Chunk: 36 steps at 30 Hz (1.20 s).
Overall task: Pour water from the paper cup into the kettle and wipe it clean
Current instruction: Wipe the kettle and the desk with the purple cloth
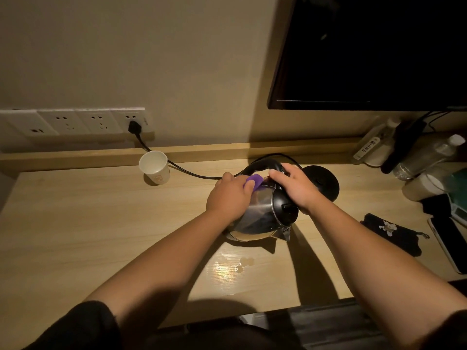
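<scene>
Steel kettle (262, 215) tilted on desk, purple cloth (254, 181) against it; white paper cup (154, 166) upright, apart.

Two bare forearms, no watch or rings visible. Short black sleeves (83, 322) ending near elbows. Left hand (228, 195), right hand (295, 188) ungloved.

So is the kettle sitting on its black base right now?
Apart. The head view shows the kettle on the desk, clear of the black base behind it.

Both bare forearms reach forward, converging. The left hand (228, 195) curls its fingers around a small purple cloth (254, 180) (mostly hidden); the right hand (295, 185) grips a steel kettle's black handle (262, 164).
</scene>
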Available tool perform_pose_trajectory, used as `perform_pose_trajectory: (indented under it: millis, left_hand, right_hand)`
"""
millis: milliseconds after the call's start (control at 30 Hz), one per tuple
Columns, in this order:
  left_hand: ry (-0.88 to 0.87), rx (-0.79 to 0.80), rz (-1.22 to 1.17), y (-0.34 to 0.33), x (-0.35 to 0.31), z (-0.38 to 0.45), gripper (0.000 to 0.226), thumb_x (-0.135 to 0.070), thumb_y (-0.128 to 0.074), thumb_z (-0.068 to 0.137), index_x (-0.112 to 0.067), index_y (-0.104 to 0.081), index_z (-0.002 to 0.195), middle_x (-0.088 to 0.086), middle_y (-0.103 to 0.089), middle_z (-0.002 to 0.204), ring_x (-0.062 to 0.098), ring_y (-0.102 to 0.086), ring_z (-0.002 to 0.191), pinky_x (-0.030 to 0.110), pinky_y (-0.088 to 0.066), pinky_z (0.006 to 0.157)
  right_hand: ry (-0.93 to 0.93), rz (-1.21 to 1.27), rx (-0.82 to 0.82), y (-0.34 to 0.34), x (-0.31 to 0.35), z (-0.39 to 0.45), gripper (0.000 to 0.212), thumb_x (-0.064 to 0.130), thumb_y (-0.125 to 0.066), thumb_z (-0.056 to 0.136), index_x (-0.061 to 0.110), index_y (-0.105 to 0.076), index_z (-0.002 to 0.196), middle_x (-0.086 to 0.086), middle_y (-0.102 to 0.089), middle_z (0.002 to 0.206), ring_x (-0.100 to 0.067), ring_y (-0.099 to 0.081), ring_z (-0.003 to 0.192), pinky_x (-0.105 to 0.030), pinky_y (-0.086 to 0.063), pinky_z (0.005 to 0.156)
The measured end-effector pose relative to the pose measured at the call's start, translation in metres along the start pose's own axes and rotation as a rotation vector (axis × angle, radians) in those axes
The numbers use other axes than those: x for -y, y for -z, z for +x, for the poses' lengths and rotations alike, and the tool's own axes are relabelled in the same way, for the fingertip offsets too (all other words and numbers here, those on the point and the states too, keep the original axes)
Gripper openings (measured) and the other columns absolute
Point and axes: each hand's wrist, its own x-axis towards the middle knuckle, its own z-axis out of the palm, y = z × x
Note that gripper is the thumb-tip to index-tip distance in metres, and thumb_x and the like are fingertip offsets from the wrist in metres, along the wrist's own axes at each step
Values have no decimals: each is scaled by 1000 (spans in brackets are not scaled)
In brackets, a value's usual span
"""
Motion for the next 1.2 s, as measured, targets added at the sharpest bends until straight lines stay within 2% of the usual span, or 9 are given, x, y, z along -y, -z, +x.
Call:
perform_pose_trajectory:
  millis: [133,267,400,533,667,833,967,1067,1200]
  left_hand:
    - [-3,-25,16,0,-3,-4,41,-44,-29,102,-26,-52,130,6,-49,118,22,-51,101,37,-50,81]
    - [-164,-157,15,-8,-25,-30,37,-43,-33,100,-24,-55,124,0,-45,111,15,-44,97,31,-47,75]
    - [-192,-191,14,-12,-18,-38,35,-40,-36,101,-22,-54,126,2,-47,113,15,-45,98,32,-48,75]
    - [-34,-133,-36,-14,10,-26,37,-40,-32,102,-22,-50,129,2,-48,116,15,-47,99,32,-49,79]
    - [109,-38,-42,-14,45,-11,40,-41,-28,103,-22,-50,131,6,-50,118,21,-51,101,40,-50,84]
    - [169,-33,-46,-9,51,-8,40,-42,-28,103,-23,-52,129,7,-50,120,21,-52,102,39,-49,85]
    - [-8,-170,-117,-6,12,-36,39,-41,-35,101,-25,-48,134,0,-46,119,15,-47,103,33,-49,83]
    - [-207,-265,-26,-13,-19,-56,40,-40,-39,99,-25,-48,135,3,-48,121,18,-45,108,34,-46,87]
    - [-296,-306,92,-24,-15,-58,43,-39,-44,98,-24,-44,137,9,-52,124,24,-50,110,37,-50,86]
  right_hand:
    - [6,-3,-1,-1,-1,0,31,41,-60,96,23,-61,122,-3,-72,106,-23,-70,99,-48,-57,91]
    - [7,-19,-4,-2,0,-2,30,41,-59,98,25,-57,123,-4,-67,113,-22,-67,102,-42,-58,89]
    - [8,-7,1,-4,3,-6,28,39,-59,98,24,-61,121,-5,-69,108,-24,-69,98,-41,-59,86]
    - [5,24,-20,1,0,-11,22,38,-63,93,22,-68,107,-5,-75,101,-27,-71,98,-51,-56,93]
    - [-9,26,-19,-2,4,-15,28,56,-64,75,34,-72,92,-6,-74,103,-29,-69,101,-57,-53,96]
    - [-27,14,-25,-6,11,-13,30,50,-64,84,26,-69,102,-7,-73,105,-29,-69,100,-56,-53,95]
    - [-105,77,-95,-5,6,-9,25,39,-61,95,19,-64,111,-10,-72,107,-28,-71,95,-46,-59,87]
    - [-126,69,-120,-9,6,-8,26,40,-59,97,18,-61,111,-11,-68,104,-26,-69,92,-36,-59,75]
    - [-143,51,-134,-12,9,-8,28,40,-59,98,17,-60,115,-10,-67,104,-25,-69,92,-32,-57,70]
